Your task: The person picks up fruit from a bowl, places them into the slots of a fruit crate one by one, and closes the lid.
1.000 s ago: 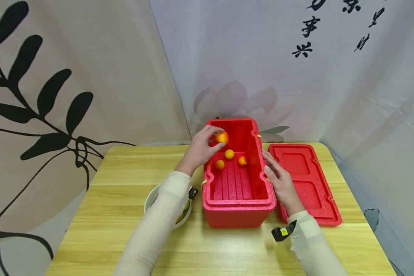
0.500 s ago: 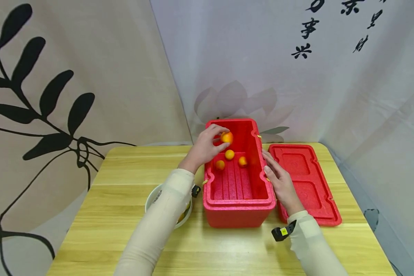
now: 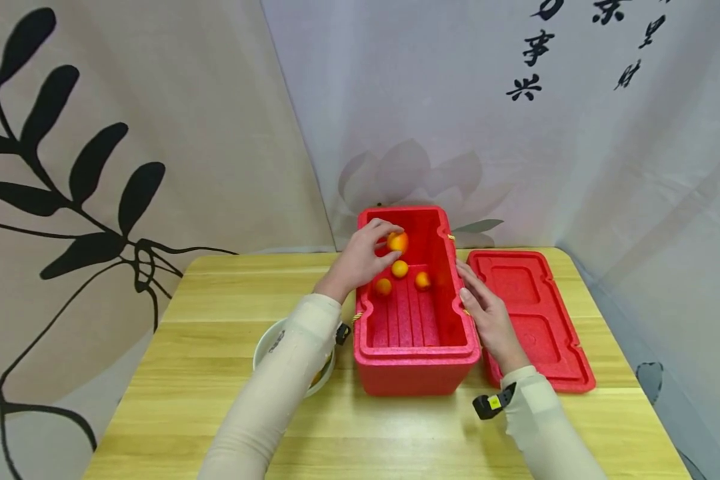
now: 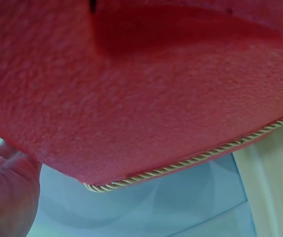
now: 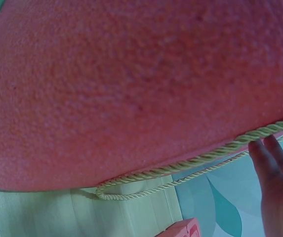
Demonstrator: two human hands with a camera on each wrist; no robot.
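At the left hand [image 3: 359,259]: thumb and fingertips pinch one small orange fruit [image 3: 399,241]; the gap between them is no wider than the fruit
Held fruit: raised between the fingertips, within the walls of the red foam box [image 3: 417,379], toward its far end
Box floor: three loose fruits below the left grip; centre fruit [image 3: 399,269] closest to it, right fruit [image 3: 423,281] and left fruit [image 3: 383,287] farther toward the wearer
At the right hand [image 3: 491,319]: fingers extended and together along the outer right wall of the box, nothing gripped
Twisted rope [image 5: 200,159]: runs along the box wall beside the right fingertips; whether they touch it cannot be told
Red lid [image 3: 537,320]: flat on the wood-grain tabletop [image 3: 174,393], to the right of the right hand
White bowl [image 3: 261,343]: to the wearer's side of the left grip, partly covered by the left sleeve [image 3: 279,383]; contents partly hidden
Cloth backdrop [image 3: 228,133]: beyond both hands, printed with a black leafy branch [image 3: 90,252] and brush characters [image 3: 537,48]
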